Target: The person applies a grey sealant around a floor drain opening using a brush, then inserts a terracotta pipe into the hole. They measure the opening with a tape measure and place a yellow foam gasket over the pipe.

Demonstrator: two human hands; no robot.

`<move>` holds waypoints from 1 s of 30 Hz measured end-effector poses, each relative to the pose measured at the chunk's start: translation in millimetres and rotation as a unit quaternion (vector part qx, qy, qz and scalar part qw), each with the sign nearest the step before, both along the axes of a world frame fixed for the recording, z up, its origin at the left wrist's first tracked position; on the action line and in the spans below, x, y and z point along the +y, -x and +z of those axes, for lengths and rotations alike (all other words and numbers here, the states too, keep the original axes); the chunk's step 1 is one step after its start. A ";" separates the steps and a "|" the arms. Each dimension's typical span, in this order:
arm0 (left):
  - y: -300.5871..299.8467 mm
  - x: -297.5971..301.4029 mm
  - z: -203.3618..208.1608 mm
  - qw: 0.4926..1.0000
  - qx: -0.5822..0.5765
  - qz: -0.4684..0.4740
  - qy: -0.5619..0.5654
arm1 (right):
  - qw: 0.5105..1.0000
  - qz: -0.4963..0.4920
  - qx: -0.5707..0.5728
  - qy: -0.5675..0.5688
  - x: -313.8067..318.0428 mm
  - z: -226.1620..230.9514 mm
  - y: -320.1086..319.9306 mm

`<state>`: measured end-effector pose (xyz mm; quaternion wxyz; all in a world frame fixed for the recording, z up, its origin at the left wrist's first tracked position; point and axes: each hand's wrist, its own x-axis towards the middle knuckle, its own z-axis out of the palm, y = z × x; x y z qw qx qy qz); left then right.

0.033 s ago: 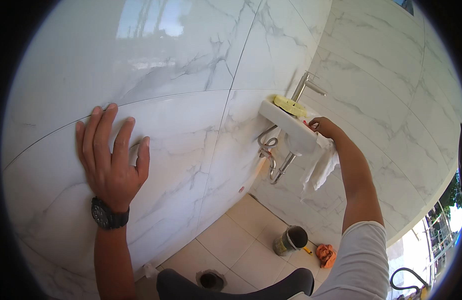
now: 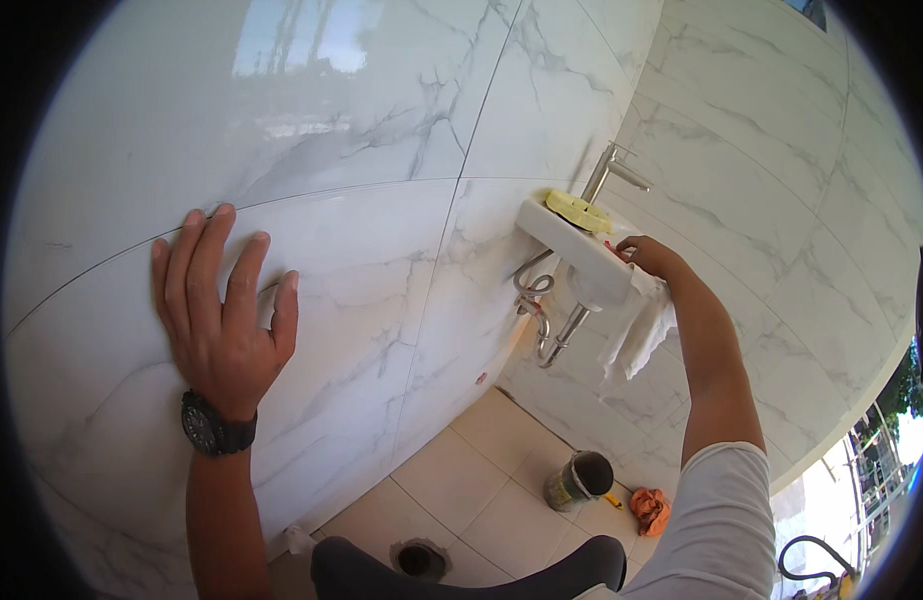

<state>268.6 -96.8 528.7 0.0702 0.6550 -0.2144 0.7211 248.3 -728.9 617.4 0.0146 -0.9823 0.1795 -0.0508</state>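
A big wall (image 2: 382, 130) of shiny white tiles with grey streaks fills most of the view. Below it is the floor (image 2: 482, 480) of pale square tiles, with a round hole (image 2: 419, 560) in it.

A small white sink (image 2: 572, 245) sticks out from the wall. A silver tap (image 2: 612, 170) stands at its back, and bent silver pipes (image 2: 542, 310) hang under it. A yellow sponge (image 2: 579, 212) lies on top of the sink.

The left hand (image 2: 222, 320) is pressed flat on the wall, fingers spread wide (a black watch (image 2: 214, 428) sits on the wrist). It holds nothing.

The right hand (image 2: 650, 258) rests on the near edge of the sink, fingers curled over a white cloth (image 2: 642, 330). The cloth hangs down from the hand, just beside the sink bowl.

Down on the floor, near the far wall, stands a dirty bucket (image 2: 579, 480). An orange rag (image 2: 650, 510) lies just beside it.
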 end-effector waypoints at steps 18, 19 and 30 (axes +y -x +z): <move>19.1 2.3 -16.7 0.995 0.092 -0.030 -0.012 | 0.512 -0.019 -0.529 -0.677 -4.5 34.4 51.2; 27.8 3.0 -27.6 0.994 0.099 -0.035 -0.015 | 0.484 0.010 -0.558 -0.674 -5.9 31.9 62.8; 157.9 44.0 -359.3 0.603 0.768 -0.101 0.192 | 0.516 0.347 -0.341 -0.705 32.2 -171.3 235.2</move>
